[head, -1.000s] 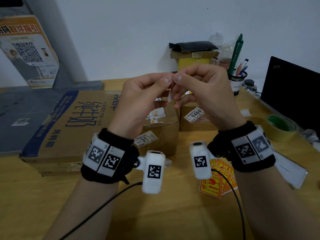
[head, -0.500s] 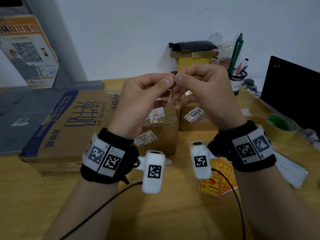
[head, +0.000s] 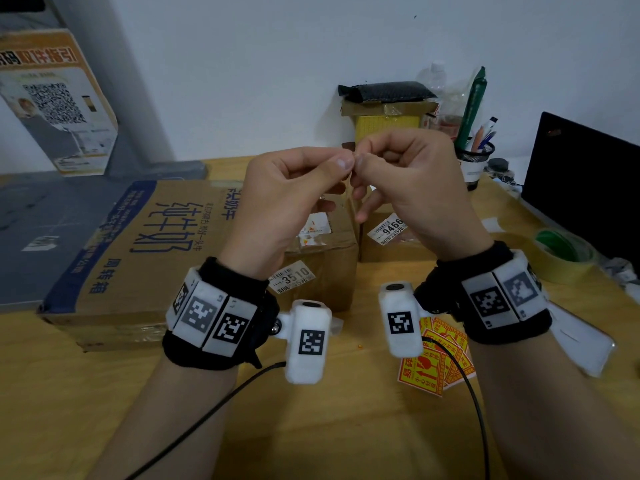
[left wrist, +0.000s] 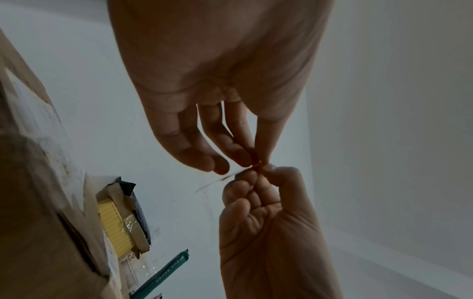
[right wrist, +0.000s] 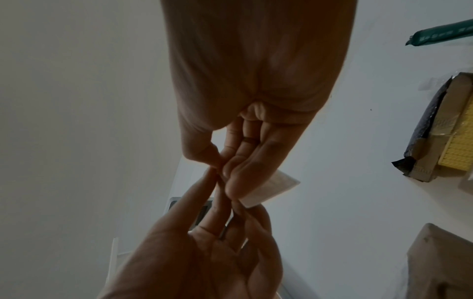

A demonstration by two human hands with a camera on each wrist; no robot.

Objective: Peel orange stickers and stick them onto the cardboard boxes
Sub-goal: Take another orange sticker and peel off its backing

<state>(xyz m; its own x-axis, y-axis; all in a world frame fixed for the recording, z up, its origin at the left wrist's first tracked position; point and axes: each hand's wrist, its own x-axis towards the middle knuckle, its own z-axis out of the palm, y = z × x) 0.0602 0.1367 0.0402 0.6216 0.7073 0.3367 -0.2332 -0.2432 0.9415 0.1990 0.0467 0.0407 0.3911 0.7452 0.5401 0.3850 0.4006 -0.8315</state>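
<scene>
Both hands are raised over the boxes in the head view. My left hand (head: 337, 164) and right hand (head: 367, 161) pinch the same orange sticker at one corner, thumb tips almost touching. The sticker is edge-on there. The right wrist view shows its white backing (right wrist: 271, 186) behind my right fingers; the left wrist view shows a speck of orange (left wrist: 257, 164) at the pinch. Below stand a large blue-printed cardboard box (head: 145, 254), a small box labelled 3510 (head: 322, 268) and another labelled 9466 (head: 391, 242). More orange stickers (head: 436, 362) lie on the table.
On the wooden table, a green-cored tape roll (head: 561, 251) and a black screen (head: 585, 188) sit at the right. A pen holder (head: 474, 161) and a yellow box stack (head: 384, 123) stand at the back wall. A white flat object (head: 581, 341) lies under my right wrist.
Both hands stay raised in nearly the same place. The fingertips have shifted slightly at the sticker's corner, and less of the white backing shows below them.
</scene>
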